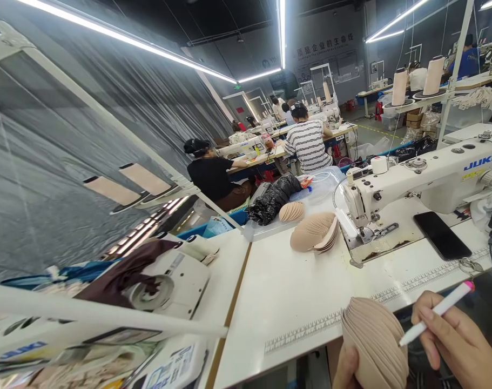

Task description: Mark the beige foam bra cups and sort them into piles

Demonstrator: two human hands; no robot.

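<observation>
A stack of beige bra cups [373, 340] stands at the table's front edge, gripped from below by my left hand [345, 367], whose thumb shows on its near side. My right hand [456, 335] is closed round a white marker pen [438, 314] with a pink end. The pen's tip touches or is very near the right side of the stack. Farther back on the white table lies another fanned stack of beige cups [315, 232], and a smaller stack [291, 211] rests behind it on clear plastic.
A white JUKI sewing machine [419, 173] stands at right, with a black phone [442, 235] before it. Ruler tape [306, 330] runs along the front edge. A black plastic bag [274, 199] lies behind. A second machine [164, 286] is at left; several people sit farther back.
</observation>
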